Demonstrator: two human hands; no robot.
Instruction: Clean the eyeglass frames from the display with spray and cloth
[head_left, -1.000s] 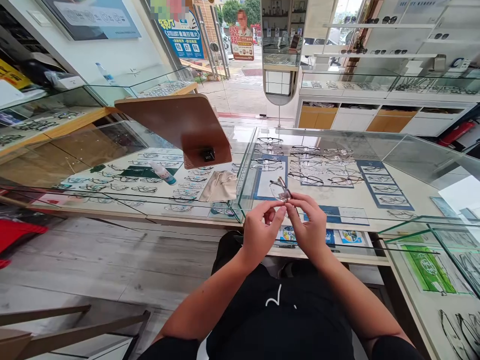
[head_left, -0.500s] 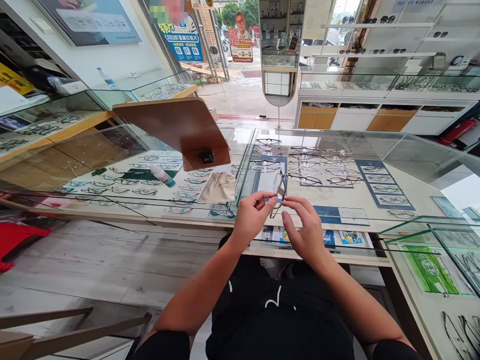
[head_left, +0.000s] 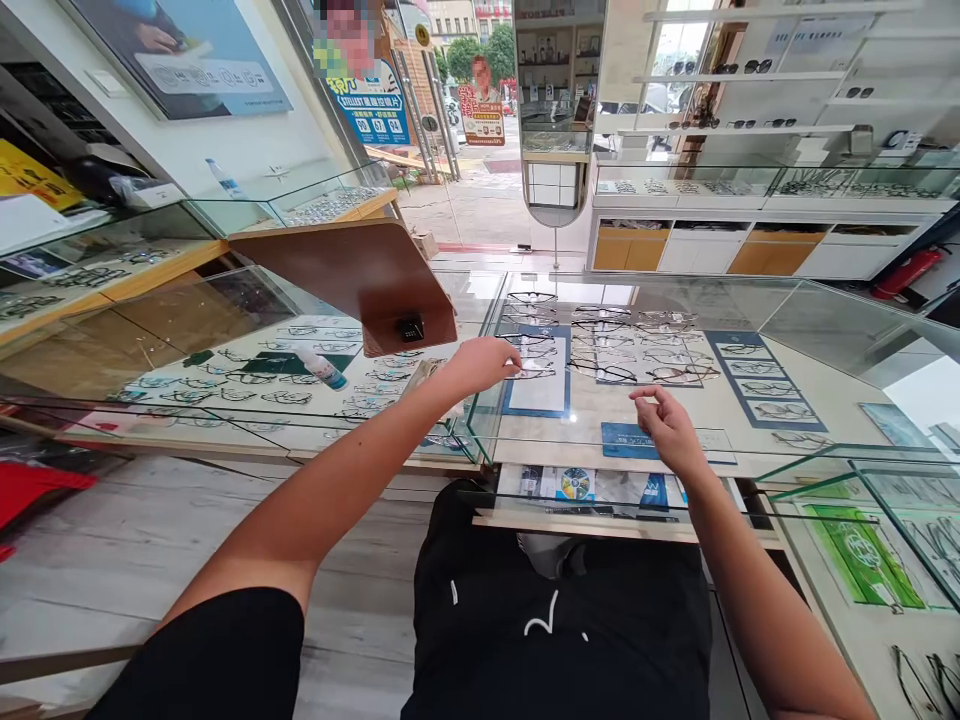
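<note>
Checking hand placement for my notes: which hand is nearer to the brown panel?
Left. The left hand is just right of the brown panel's lower end; the right hand is much farther to the right.

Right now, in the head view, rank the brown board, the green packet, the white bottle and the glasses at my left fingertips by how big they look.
Largest first:
Brown board
Green packet
White bottle
Glasses at your left hand
</note>
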